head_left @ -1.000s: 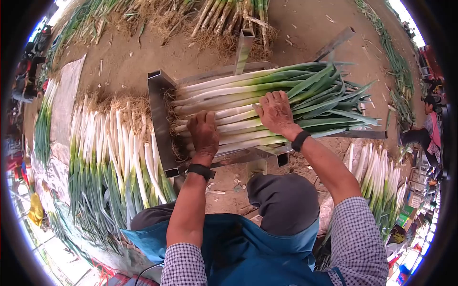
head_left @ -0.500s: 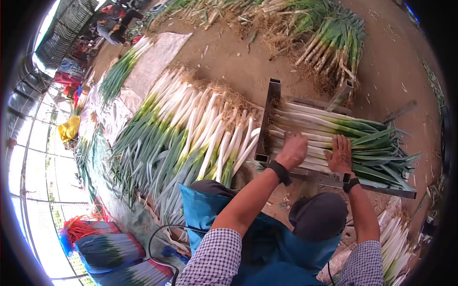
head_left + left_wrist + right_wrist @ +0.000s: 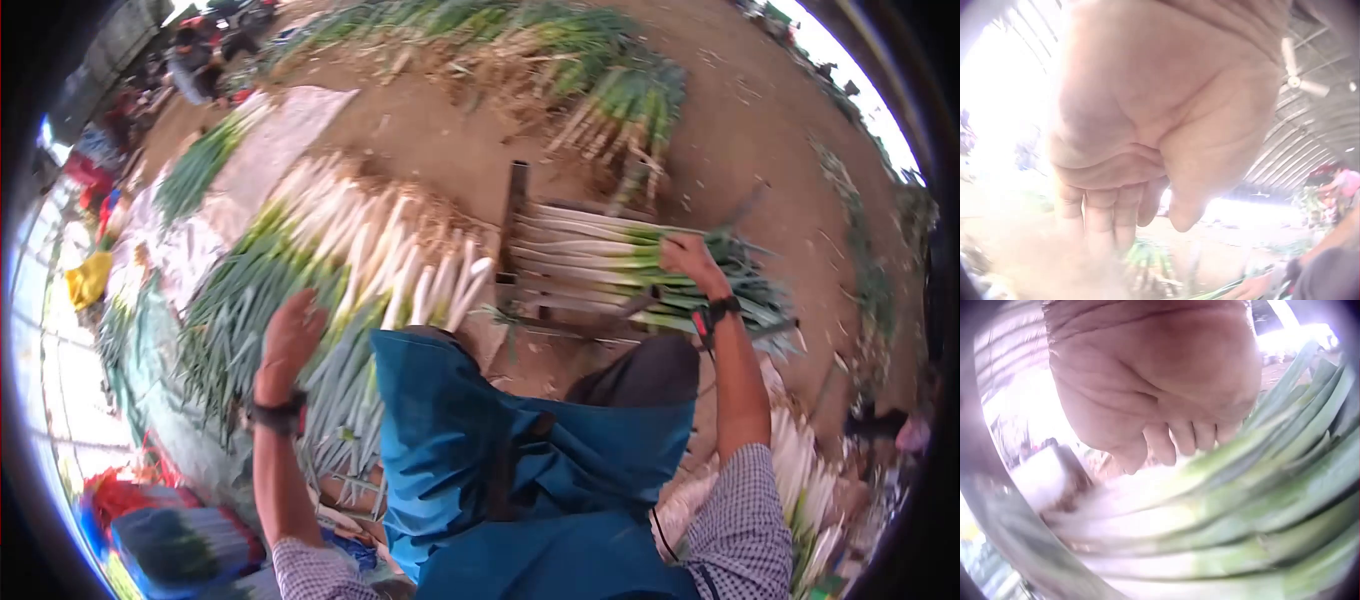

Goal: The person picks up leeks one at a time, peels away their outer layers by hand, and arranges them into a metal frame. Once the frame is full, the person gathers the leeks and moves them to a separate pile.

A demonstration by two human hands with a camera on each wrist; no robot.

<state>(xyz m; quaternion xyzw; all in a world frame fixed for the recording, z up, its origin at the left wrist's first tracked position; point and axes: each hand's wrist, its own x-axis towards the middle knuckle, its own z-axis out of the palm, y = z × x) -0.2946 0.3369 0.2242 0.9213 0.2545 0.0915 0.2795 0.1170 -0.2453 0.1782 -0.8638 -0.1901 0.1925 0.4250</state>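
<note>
My left hand (image 3: 292, 335) hovers above the green leaves of a wide row of leeks (image 3: 345, 260), holding nothing. The left wrist view shows its palm (image 3: 1166, 106) with the fingers extended. Over to the right, a metal frame (image 3: 517, 200) holds a layer of leeks (image 3: 580, 245), roots toward its left end plate and leaves sticking out to the right. My right hand (image 3: 690, 262) is on these leeks where white turns green. In the right wrist view, its bent fingers (image 3: 1182, 437) point down at the stalks (image 3: 1210, 515), with no stalk visible inside the palm.
More leeks (image 3: 625, 100) lie on the dirt floor beyond the frame, and others (image 3: 800, 460) at lower right. A small bunch (image 3: 205, 165) is on a pale sheet (image 3: 300, 115) at upper left. Packed bundles (image 3: 175, 545) sit at lower left. People (image 3: 195, 70) are in the background.
My left hand has left the framed leeks and moved left over the row. The right hand has shifted toward the leaves, its fingers more bent. The head view has swung.
</note>
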